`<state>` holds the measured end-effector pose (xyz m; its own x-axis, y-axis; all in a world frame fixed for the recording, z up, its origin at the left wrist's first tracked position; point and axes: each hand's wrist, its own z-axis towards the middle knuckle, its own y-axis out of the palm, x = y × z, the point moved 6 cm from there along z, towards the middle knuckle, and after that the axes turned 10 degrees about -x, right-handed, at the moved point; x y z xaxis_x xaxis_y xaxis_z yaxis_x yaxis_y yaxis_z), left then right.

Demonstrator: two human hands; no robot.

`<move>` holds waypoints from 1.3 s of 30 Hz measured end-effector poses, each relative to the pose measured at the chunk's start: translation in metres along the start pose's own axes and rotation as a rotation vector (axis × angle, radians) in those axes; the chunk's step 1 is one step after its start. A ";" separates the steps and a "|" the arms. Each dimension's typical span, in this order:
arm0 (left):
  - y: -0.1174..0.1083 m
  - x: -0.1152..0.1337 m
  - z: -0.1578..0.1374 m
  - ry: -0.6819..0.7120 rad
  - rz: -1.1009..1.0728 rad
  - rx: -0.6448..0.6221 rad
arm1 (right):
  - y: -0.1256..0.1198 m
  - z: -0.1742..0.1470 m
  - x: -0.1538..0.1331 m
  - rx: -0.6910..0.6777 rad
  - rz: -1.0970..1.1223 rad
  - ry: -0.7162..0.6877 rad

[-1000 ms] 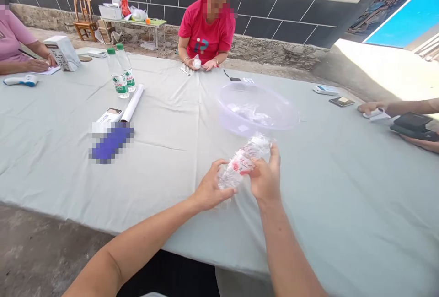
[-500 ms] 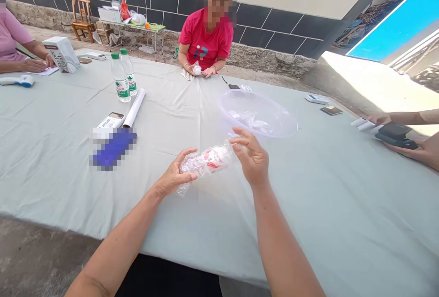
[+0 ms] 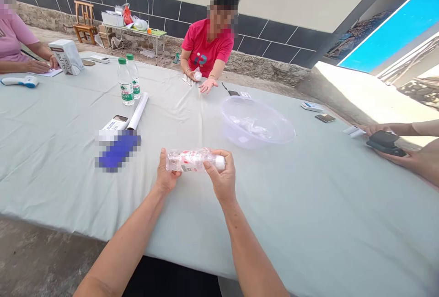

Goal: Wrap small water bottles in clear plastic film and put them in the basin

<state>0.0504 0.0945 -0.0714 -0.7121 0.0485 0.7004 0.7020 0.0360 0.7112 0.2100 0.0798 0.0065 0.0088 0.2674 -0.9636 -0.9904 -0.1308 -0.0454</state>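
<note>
Between my hands, above the table's cloth, is a small bottle (image 3: pixel 192 159) in crinkled clear plastic wrap, with red and white print and a white cap. It lies sideways, cap end to the right. My left hand (image 3: pixel 167 174) supports the bottom end, thumb up along it and fingers underneath. My right hand (image 3: pixel 222 175) closes around the cap end, thumb in front and fingers behind. Beyond my right hand stands a wide translucent basin (image 3: pixel 274 137) with crumpled clear plastic (image 3: pixel 252 125) inside.
Two water bottles (image 3: pixel 126 92), a white paper roll (image 3: pixel 139 111), a white box (image 3: pixel 116 123) and a blurred blue item (image 3: pixel 118 150) are left of centre. Across the table a person in red (image 3: pixel 209 47) holds a similar wrapped object. Other people sit left and right.
My right hand has moved left and closed on the bottle's cap end. The bottle has turned more level and shows its white cap. The person opposite has stretched one open hand forward.
</note>
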 end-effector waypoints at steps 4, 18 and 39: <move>0.015 0.001 -0.005 -0.105 0.194 -0.254 | -0.033 -0.006 0.013 0.074 -0.082 0.243; 0.012 -0.011 -0.012 -0.498 0.857 -0.372 | -0.004 -0.067 0.081 0.153 0.730 0.838; 0.010 0.027 -0.011 0.257 1.133 0.185 | 0.010 0.014 0.101 -0.360 0.429 0.453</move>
<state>0.0383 0.0853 -0.0452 0.3537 -0.0558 0.9337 0.9110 0.2470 -0.3303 0.1986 0.1188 -0.0872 -0.2365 -0.2905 -0.9272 -0.8131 -0.4633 0.3525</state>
